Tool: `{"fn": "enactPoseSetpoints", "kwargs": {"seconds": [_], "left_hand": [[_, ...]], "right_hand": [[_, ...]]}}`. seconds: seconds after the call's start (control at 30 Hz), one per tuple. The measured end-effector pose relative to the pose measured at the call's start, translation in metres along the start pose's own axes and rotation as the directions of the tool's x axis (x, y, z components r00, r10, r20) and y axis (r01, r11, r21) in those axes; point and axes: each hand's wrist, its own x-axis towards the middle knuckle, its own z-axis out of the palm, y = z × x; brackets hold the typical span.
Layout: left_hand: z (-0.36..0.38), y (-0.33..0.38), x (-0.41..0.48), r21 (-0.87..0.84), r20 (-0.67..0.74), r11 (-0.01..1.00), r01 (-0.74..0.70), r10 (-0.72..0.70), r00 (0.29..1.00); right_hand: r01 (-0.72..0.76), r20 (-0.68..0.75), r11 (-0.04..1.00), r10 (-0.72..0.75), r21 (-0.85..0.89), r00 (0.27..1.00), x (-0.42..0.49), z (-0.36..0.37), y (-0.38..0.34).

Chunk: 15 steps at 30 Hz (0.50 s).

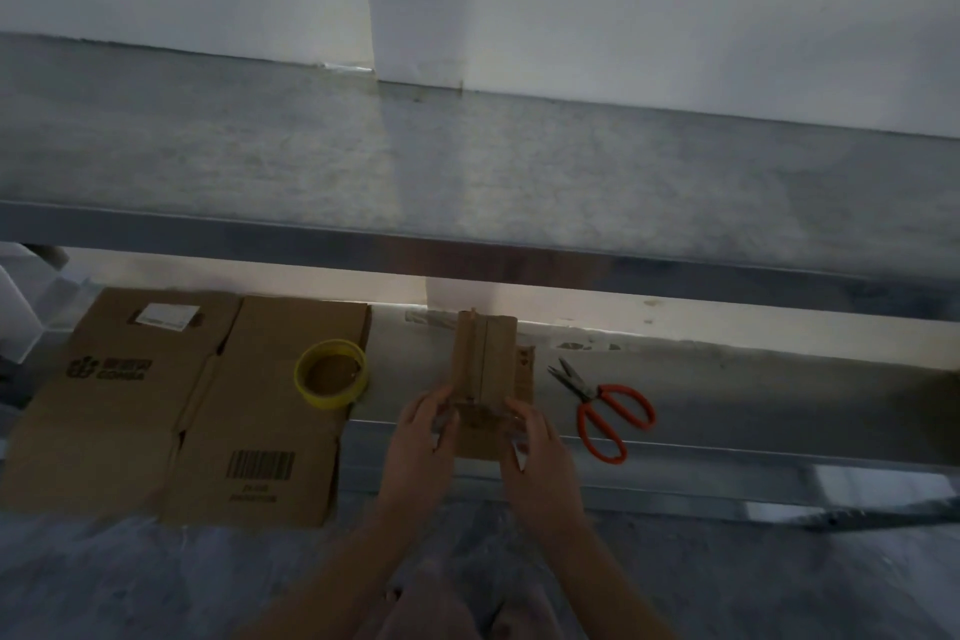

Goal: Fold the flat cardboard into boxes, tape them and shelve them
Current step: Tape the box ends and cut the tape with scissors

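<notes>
A dim view looking down at a low metal rack against a white wall (pixel 675 16). A small cardboard box (pixel 485 364) sits on the lower shelf (pixel 727 395), near its middle, with its near end reaching the shelf's front edge. The box is plain brown, long and narrow, and lies lengthwise pointing away from the person. A straight seam runs down the centre of its top, where two flaps meet. A faint sheen at the near end could be clear tape, but it is too blurred to tell.

Both hands grasp the box's near end. The left hand (pixel 421 437) curls round its left corner and the right hand (pixel 540 447) round its right corner, thumbs on top.

To the left lies a large sheet of flat cardboard (pixel 156 411), unfolded, with a white label (pixel 163 316), a printed logo and a barcode (pixel 261 464). A yellow tape roll (pixel 332 399) rests on its right part. To the right of the box lie scissors (pixel 597 400) with orange handles, their blades slightly apart. Above, a bare grey upper shelf (pixel 467 161) spans the view.
</notes>
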Motion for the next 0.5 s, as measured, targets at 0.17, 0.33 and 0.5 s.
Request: {"fn": "enactPoseSetpoints", "kwargs": {"seconds": [0.17,0.33,0.5], "left_hand": [[0.002,0.006,0.005,-0.065,0.030,0.997,0.050,-0.048,0.998],[-0.003,0.005,0.020,-0.044,0.024,0.997,0.065,-0.064,0.998],[-0.011,-0.002,0.039,0.297,0.106,0.945,-0.136,0.109,0.988]], "right_hand": [[-0.079,-0.049,0.985,0.087,0.155,0.995,0.012,-0.003,-0.001],[-0.077,-0.068,0.994,0.083,0.080,0.994,0.029,-0.006,0.001],[-0.043,-0.057,0.999,0.043,0.005,0.997,0.036,-0.003,-0.001]]}}
